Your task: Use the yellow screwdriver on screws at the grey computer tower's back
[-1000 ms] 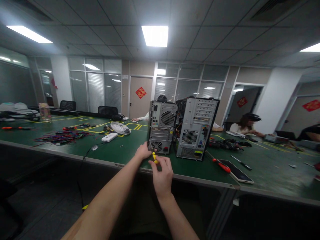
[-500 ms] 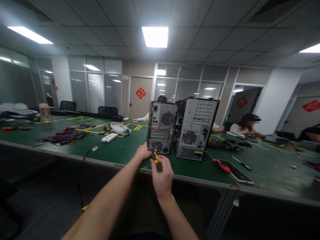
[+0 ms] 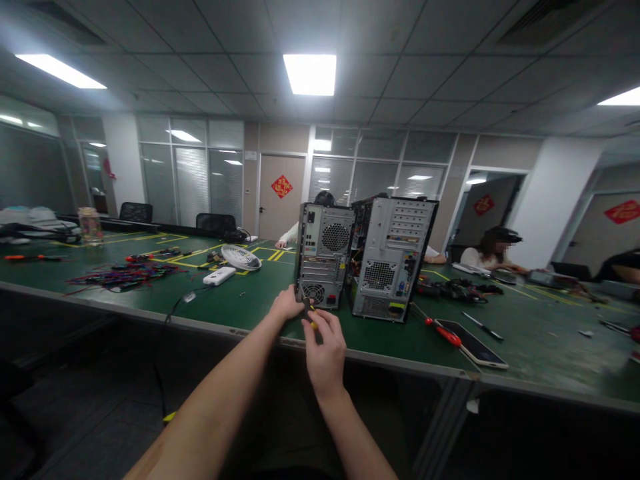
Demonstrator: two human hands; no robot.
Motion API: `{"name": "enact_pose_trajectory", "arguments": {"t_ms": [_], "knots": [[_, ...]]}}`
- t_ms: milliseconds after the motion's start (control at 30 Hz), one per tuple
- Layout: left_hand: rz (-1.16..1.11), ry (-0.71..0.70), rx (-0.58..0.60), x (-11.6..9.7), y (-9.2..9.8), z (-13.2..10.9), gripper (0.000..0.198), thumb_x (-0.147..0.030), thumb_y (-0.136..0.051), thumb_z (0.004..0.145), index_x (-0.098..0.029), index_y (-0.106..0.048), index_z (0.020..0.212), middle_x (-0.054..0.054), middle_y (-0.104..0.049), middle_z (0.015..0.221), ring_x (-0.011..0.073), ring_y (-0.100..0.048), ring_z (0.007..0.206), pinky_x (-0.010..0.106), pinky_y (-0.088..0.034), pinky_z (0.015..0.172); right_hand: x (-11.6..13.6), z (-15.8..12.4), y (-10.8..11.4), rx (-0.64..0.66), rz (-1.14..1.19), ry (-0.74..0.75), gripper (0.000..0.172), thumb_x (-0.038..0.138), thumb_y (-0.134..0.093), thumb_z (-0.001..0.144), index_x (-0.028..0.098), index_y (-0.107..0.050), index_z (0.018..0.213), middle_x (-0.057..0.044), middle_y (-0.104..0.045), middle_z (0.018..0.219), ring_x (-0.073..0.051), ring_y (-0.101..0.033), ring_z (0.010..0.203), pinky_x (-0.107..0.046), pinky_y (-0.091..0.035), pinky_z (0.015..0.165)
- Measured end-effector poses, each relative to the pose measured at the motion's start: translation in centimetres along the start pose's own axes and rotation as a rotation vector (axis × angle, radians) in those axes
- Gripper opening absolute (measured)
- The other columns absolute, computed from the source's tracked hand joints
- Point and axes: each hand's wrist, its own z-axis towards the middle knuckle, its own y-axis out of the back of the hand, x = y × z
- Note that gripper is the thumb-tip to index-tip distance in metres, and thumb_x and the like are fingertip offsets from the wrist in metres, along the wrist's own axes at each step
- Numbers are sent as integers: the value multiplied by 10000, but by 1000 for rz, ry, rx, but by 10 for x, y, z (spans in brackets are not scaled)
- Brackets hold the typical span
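My right hand (image 3: 326,343) is closed round the yellow and black handle of a screwdriver (image 3: 313,325), just in front of the left computer tower (image 3: 325,257). The tool points up at the lower left corner of the tower's back panel; whether its tip touches a screw is too small to tell. At that same corner my left hand (image 3: 287,305) is curled against the tower's lower edge, its fingertips partly hidden. The tower stands upright with its fan grilles and ports facing me.
A second computer tower (image 3: 393,260) stands close on the right. Beyond it lie a red-handled screwdriver (image 3: 450,335), a phone (image 3: 473,345) and a pen-like tool (image 3: 481,325). Leftward are a white power strip (image 3: 219,276), a white fan cover (image 3: 241,257) and a heap of cables (image 3: 127,274).
The screwdriver's handle has turned slightly in my right hand, showing less yellow. My left hand stays at the tower's corner. Across the table, another person's hand has shifted to the right.
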Motion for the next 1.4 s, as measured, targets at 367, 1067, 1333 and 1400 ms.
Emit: {"name": "enact_pose_trajectory", "arguments": {"t_ms": [367,1067,1333,1400], "knots": [[20,-6,-5,-3,2,-3,721,-737,-654,783,-202,-530,1250,170,-717,1207,334,-686,1150,357,-506,918,0,-5,-3,5,8,-8,241,238,-578,983,162,-697,1178,-146,-689,1164,-222,-693,1033,-335,-599,863],[4,-1,-4,3,-2,1,781,-772,-648,756,-212,-525,1286,172,-709,1232,340,-673,1177,365,-510,911,-7,-6,-1,-7,-102,34,165,172,-579,951,174,-693,1071,-113,-668,1083,-212,-683,992,-342,-567,870],[0,8,-7,1,-1,0,772,-767,-655,759,-210,-530,1279,168,-712,1222,339,-676,1170,359,-509,912,-7,-6,0,-13,-117,51,184,168,-566,954,186,-694,1086,-110,-671,1091,-212,-682,992,-352,-571,874],[4,9,-7,2,-1,0,782,-777,-645,760,-209,-529,1286,175,-710,1226,343,-676,1168,364,-509,912,-6,-5,1,-10,-115,50,183,169,-565,956,188,-694,1085,-110,-670,1093,-212,-683,990,-353,-571,875]]}}
